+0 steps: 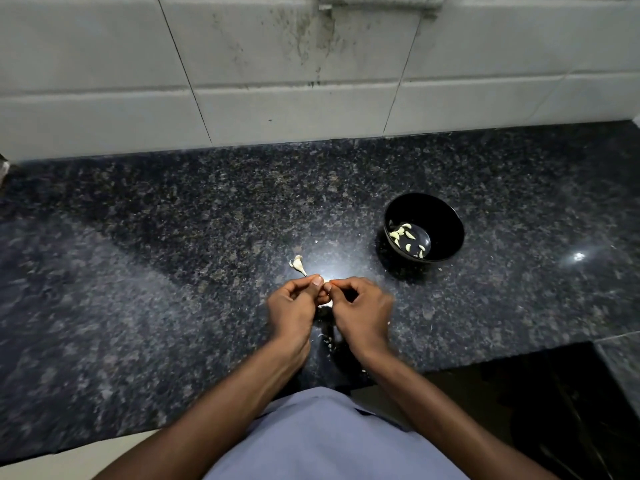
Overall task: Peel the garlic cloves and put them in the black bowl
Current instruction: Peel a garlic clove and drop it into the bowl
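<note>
Dark speckled granite counter (173,237) below white wall tiles (277,64), left hand (294,306) and right hand (360,310) touching, fingers curled, apparently pinching a mostly hidden garlic clove (327,302), unpeeled cloves (298,264) just beyond, black bowl (446,220) of peeled cloves (403,235) to the right.

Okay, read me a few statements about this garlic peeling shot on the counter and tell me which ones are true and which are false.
1. The black bowl already holds several peeled cloves. True.
2. The bowl stands to the left of both hands. False: it stands to their right, farther back on the counter.
3. The left hand and right hand meet at the fingertips, working on something small between them. True.
4. A knife lies beside the bowl. False: no knife is in view.
5. A small piece of unpeeled garlic lies on the counter just beyond the left hand. True.
</note>
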